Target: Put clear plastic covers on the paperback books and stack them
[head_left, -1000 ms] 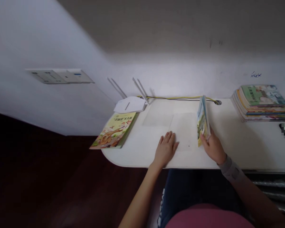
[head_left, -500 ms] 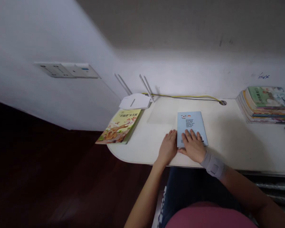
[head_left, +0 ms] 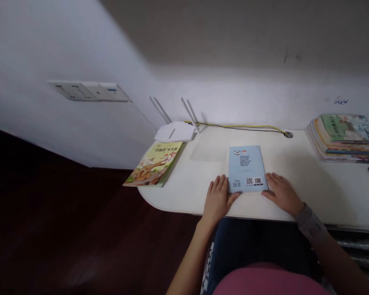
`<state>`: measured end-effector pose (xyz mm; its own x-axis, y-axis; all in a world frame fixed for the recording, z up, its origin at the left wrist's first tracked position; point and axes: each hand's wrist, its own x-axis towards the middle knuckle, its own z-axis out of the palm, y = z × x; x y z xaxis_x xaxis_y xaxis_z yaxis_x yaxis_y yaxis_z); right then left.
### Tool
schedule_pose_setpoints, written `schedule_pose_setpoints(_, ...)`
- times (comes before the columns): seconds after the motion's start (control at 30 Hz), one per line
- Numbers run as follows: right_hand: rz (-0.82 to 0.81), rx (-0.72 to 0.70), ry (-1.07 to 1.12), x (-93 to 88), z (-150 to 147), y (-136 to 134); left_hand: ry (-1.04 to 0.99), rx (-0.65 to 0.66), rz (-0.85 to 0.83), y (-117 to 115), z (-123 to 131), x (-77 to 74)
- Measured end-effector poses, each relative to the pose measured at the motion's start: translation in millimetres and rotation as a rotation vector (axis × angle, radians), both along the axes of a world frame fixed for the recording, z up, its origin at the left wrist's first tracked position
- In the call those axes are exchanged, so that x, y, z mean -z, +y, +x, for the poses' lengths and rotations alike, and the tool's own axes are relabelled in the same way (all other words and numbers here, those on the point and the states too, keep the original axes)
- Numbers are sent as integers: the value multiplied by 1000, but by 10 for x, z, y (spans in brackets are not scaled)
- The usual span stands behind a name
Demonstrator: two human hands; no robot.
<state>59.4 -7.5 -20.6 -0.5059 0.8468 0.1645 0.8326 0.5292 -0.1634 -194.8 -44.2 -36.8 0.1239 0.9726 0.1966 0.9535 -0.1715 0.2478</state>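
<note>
A light blue book (head_left: 246,164) lies flat on the white desk, its printed side with a barcode and a square code facing up. My left hand (head_left: 217,198) rests on the desk at the book's lower left corner, thumb spread along the near edge. At the lower right corner lies my right hand (head_left: 282,194), fingers extended beside the book and thumb near its bottom edge. A grey band is round my right wrist. Neither hand is wrapped round anything.
A white router (head_left: 175,132) with upright antennas stands at the back left of the desk (head_left: 172,200). In front of it, a yellow-green picture book (head_left: 155,164) overhangs the left edge. Several stacked books (head_left: 346,139) are at the right. Yellow and black cables run along the wall.
My right hand has slid off the book's cover to the right and now lies beside it. My left thumb has spread out along the book's near edge.
</note>
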Motion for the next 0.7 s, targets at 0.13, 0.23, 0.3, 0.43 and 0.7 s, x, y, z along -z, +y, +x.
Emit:
schedule_pose_setpoints(0.13,13,-15,13,174,171,-60,-15,3,-22,9,-38,0)
schedule_pose_setpoints(0.23,10,-20,14,201,149,-67,-32,-14,-30,11,-35,11)
schedule_pose_setpoints(0.3,13,-18,9,195,130,-65,-38,-24,-20,9,-21,16)
schedule_pose_setpoints(0.43,24,-5,-3,183,120,-73,-40,-48,-15,8,7,16)
schedule_pose_setpoints(0.7,18,-5,-25,167,116,-88,-42,-48,-19,5,11,3)
